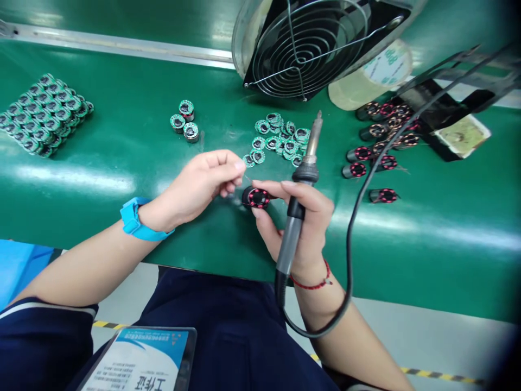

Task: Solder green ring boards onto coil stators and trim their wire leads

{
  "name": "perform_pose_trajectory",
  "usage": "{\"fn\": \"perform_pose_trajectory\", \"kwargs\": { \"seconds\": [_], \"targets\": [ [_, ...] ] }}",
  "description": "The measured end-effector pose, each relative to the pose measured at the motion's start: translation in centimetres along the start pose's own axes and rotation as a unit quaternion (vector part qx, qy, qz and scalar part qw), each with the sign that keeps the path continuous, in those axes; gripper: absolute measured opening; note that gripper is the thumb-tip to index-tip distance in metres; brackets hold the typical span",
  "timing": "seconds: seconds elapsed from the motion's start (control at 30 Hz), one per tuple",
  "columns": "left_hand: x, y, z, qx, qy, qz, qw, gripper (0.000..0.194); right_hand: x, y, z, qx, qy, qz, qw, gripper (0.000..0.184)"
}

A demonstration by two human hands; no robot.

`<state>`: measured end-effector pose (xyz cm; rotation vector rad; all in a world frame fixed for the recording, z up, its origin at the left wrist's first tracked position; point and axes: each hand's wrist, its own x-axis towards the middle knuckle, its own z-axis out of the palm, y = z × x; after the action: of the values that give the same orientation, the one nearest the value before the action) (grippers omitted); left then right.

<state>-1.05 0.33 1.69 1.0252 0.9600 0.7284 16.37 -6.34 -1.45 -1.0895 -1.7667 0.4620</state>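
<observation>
My right hand (307, 222) grips a soldering iron (290, 239), its metal tip pointing away from me. The thumb and index finger of that hand also pinch a motor stator (259, 198), a dark cylinder with a ring of pink-red spots on its face. To the left, my left hand (209, 182) is closed in a pinch on a thin wire (247, 177) just above the stator. Beyond both hands lie several small round green circuit boards (273, 144), loosely scattered.
A fan (303, 54) with a wire guard stands at the back. Several stators (376, 133) lie at right beside a soldering stand with a sponge (464, 136). A tape roll (370, 76) is behind. Stacked board-topped pieces (44, 117) sit far left; three more (190, 131) stand nearer. The iron's cable (354, 217) loops right.
</observation>
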Motion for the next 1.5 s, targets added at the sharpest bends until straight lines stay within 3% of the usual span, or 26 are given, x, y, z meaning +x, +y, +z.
{"fn": "perform_pose_trajectory", "kwargs": {
  "seconds": [0.13,0.33,0.43,0.53,0.63,0.8,0.97,1.07,1.17,1.23,1.27,1.37,1.43,1.47,1.5],
  "targets": [
    [0.3,0.2,-0.6,-0.09,0.051,-0.005,0.995,0.019,-0.2,-0.1,0.0,0.027,0.02,0.029,0.999,0.067],
    [-0.8,0.6,0.2,0.107,-0.086,0.007,0.99,0.031,-0.5,0.4,-0.1,0.004,0.039,0.014,0.999,0.068],
    [-1.2,0.6,0.9,0.156,-0.099,0.039,0.982,0.025,-0.4,0.3,-0.2,-0.008,0.041,-0.005,0.999,0.067],
    [-1.2,0.6,1.0,0.117,-0.069,0.038,0.99,0.022,-0.2,0.1,-0.4,-0.019,0.041,-0.017,0.999,0.068],
    [-0.9,0.6,0.4,0.0,-0.005,0.024,1.0,0.021,-0.2,0.1,-0.4,-0.014,0.058,-0.005,0.998,0.067],
    [-0.1,0.8,-0.6,-0.098,0.106,0.031,0.989,0.022,-0.3,0.5,-0.2,0.019,0.068,0.024,0.997,0.065],
    [0.1,0.2,-0.6,-0.038,0.1,0.035,0.994,0.02,-0.2,0.7,-0.5,0.008,0.038,0.025,0.999,0.065],
    [0.1,-0.2,-0.8,0.036,0.095,0.066,0.993,0.019,-0.3,1.1,-1.9,-0.07,0.019,0.012,0.997,0.061],
    [-0.3,0.2,-0.5,0.163,0.092,0.122,0.975,0.02,-0.8,2.1,-3.5,-0.176,-0.015,0.045,0.983,0.053],
    [-1.6,1.2,0.3,0.255,0.043,0.138,0.956,0.018,-1.2,2.9,-4.4,-0.215,-0.052,0.083,0.972,0.046],
    [-2.5,1.8,0.8,0.299,-0.011,0.136,0.945,0.015,-1.3,3.2,-4.8,-0.219,-0.064,0.095,0.969,0.045],
    [-6.4,2.0,1.8,0.395,-0.283,0.104,0.868,0.012,-1.7,3.4,-5.8,-0.209,-0.063,0.1,0.971,0.045],
    [-9.1,0.2,0.9,0.319,-0.445,0.055,0.835,0.029,-1.9,3.0,-6.7,-0.19,-0.034,0.107,0.975,0.043],
    [-10.3,-1.2,0.0,0.265,-0.478,0.013,0.837,0.04,-2.0,2.8,-7.2,-0.177,-0.011,0.116,0.977,0.041],
    [-11.5,-3.0,-1.3,0.232,-0.474,-0.032,0.849,0.047,-2.1,2.5,-7.8,-0.164,0.019,0.126,0.978,0.039]
  ]
}}
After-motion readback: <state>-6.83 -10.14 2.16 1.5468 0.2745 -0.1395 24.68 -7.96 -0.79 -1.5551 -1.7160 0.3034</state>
